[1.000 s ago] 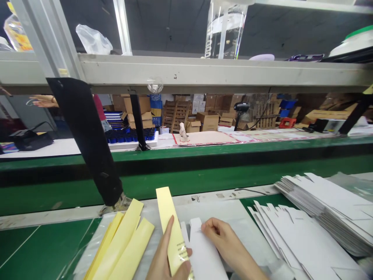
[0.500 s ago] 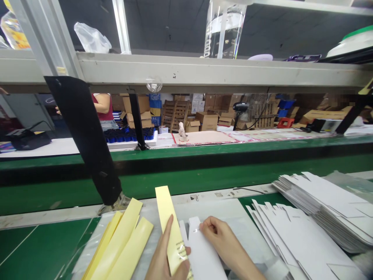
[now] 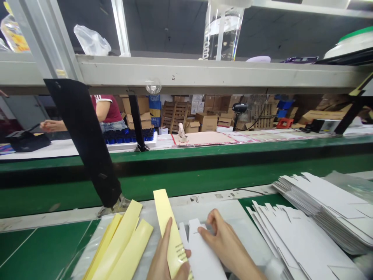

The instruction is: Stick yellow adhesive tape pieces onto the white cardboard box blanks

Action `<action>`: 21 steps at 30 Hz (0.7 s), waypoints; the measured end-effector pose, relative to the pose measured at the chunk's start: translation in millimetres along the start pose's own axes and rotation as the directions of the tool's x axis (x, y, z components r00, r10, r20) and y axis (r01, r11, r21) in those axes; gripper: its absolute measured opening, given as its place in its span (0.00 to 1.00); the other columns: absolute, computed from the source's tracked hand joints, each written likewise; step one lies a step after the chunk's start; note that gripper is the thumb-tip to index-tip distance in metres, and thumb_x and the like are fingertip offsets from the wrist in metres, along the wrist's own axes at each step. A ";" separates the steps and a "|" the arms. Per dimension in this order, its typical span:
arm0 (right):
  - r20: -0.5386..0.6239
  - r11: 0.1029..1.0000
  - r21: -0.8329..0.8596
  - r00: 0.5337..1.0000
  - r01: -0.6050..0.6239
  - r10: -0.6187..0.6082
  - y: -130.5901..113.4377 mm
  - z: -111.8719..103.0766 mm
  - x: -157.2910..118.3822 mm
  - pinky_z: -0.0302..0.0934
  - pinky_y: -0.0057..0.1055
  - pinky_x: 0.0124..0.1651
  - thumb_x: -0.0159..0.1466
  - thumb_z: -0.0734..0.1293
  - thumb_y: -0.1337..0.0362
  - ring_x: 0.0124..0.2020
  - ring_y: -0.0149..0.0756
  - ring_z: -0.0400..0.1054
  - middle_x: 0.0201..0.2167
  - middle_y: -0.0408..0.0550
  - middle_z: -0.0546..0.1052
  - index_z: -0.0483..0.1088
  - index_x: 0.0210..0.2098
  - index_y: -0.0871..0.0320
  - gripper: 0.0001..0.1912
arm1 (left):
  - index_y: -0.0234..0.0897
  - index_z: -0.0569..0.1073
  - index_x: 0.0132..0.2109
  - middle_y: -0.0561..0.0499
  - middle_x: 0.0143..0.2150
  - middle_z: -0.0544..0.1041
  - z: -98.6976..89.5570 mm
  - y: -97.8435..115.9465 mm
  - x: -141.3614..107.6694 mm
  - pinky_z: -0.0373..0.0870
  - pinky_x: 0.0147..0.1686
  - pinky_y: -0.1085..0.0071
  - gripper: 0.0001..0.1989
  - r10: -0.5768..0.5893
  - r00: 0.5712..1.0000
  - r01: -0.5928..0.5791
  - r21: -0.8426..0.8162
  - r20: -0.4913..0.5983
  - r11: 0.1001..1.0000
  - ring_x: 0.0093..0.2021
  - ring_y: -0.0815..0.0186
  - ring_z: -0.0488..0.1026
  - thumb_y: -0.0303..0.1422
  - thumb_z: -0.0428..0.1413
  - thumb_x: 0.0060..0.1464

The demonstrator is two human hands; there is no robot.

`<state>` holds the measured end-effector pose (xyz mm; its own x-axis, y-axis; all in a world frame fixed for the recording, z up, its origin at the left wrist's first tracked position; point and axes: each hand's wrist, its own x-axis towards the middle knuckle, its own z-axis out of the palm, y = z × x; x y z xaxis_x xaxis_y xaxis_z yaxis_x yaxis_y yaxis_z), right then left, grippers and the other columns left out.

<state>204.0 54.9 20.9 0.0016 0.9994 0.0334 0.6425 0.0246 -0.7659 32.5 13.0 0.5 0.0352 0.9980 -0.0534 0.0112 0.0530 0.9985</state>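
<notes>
In my left hand [image 3: 169, 254] is a strip of yellow stickers [image 3: 163, 208] with dark printed lines near its lower end; the hand is closed round it, its fingertips against a folded white box [image 3: 201, 252]. The box stands tilted beside the strip, with flaps sticking up at its top. My right hand [image 3: 223, 241] has its thumb on the box's upper front, by a small printed mark. Its index finger is bent and raised off the box, and its other fingers are partly hidden at the box's right side. More yellow strips [image 3: 119, 241] lie fanned out at the left.
Flat white cartons [image 3: 303, 233] lie on the right, with a taller carton stack [image 3: 326, 198] behind them. A green conveyor [image 3: 186, 175] runs beyond the bench. A black-wrapped post [image 3: 84, 144] rises at the left under a shelf beam [image 3: 198, 74]. Across the conveyor stands another person [image 3: 106, 111].
My right hand has loosened its pinch: the index finger has lifted from the thumb, which stays at the box. The left hand's hold looks the same. The other person's arm now reaches left.
</notes>
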 end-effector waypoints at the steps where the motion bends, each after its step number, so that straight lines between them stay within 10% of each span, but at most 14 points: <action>1: -0.009 1.000 0.004 1.000 -0.011 0.011 1.0 -1.0 0.5 0.47 0.23 0.25 0.56 0.59 0.57 0.21 0.29 0.54 0.18 0.34 0.55 0.56 0.32 0.54 0.09 | 0.30 0.43 0.62 0.35 0.59 0.54 0.4 0.1 0.2 0.68 0.38 0.68 0.45 0.002 1.000 -0.001 0.011 -0.005 1.000 0.39 0.57 0.73 0.41 0.55 0.41; 9: 0.134 0.996 0.084 0.990 0.039 -0.050 2.6 7.5 2.3 0.47 0.24 0.25 0.59 0.57 0.53 0.22 0.29 0.54 0.17 0.35 0.54 0.59 0.32 0.54 0.11 | 0.29 0.40 0.62 0.34 0.58 0.56 0.3 6.9 0.1 0.68 0.38 0.69 0.47 -0.049 0.999 0.049 -0.019 0.011 0.999 0.40 0.57 0.73 0.36 0.57 0.40; 17: 0.155 0.994 0.101 0.987 -0.046 0.030 14.0 -1.6 -2.4 0.50 0.26 0.27 0.54 0.62 0.56 0.24 0.31 0.57 0.20 0.37 0.59 0.61 0.44 0.57 0.20 | 0.34 0.36 0.61 0.49 0.28 0.76 -11.3 22.3 2.0 0.67 0.39 0.69 0.49 -0.119 0.992 0.124 -0.189 0.039 0.974 0.35 0.60 0.74 0.39 0.59 0.41; 21: 0.138 0.991 0.121 0.990 -0.050 0.034 6.4 -3.6 -7.0 0.50 0.26 0.29 0.53 0.62 0.62 0.25 0.31 0.58 0.21 0.38 0.59 0.61 0.45 0.58 0.20 | 0.42 0.43 0.61 0.46 0.42 0.74 -18.3 25.9 5.3 0.70 0.32 0.71 0.47 -0.094 0.991 0.071 -0.215 -0.099 0.974 0.30 0.62 0.74 0.43 0.60 0.39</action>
<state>210.8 47.9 18.1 -0.0822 0.9933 -0.0810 0.5442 -0.0233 -0.8387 14.7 20.3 26.3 -0.0653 0.9871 -0.1460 -0.2017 0.1302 0.9707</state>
